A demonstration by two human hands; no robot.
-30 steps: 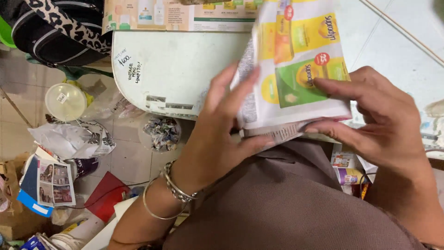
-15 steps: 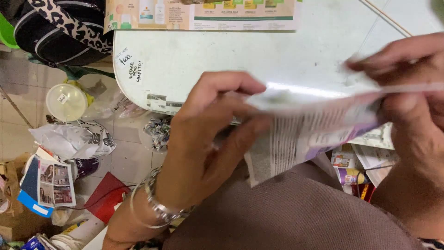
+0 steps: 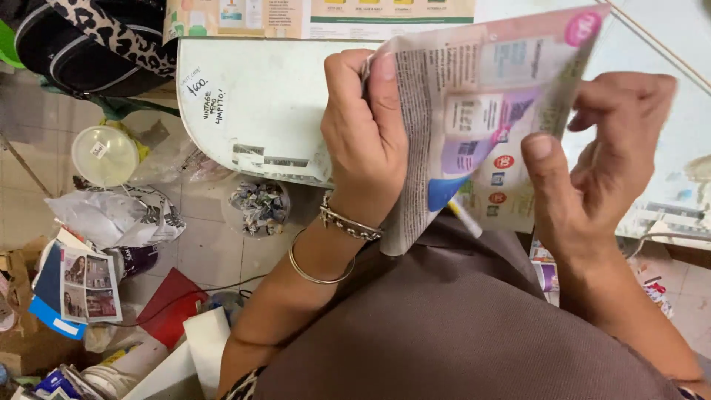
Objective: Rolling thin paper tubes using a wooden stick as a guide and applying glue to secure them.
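A folded, colourful printed leaflet (image 3: 481, 126) with pink, purple and blue panels is held up in front of me above my lap. My left hand (image 3: 363, 141) grips its left edge, thumb on the front and fingers curled behind; two metal bangles sit on that wrist. My right hand (image 3: 592, 163) holds the right side, thumb pressed on the front of the paper and fingers behind it. Under the leaflet is a white table (image 3: 252, 111) with a rounded corner and handwriting on it.
A flat printed sheet (image 3: 318, 16) lies at the table's far edge. On the tiled floor at left are a lidded plastic tub (image 3: 105, 154), crumpled paper (image 3: 111, 216), magazines (image 3: 78, 285), a red folder (image 3: 172, 305) and a leopard-print bag (image 3: 96, 37).
The leaflet has been turned over and refolded: a yellow and green face showed a second ago, now a pink and purple one. My left hand moved from under it to its left edge.
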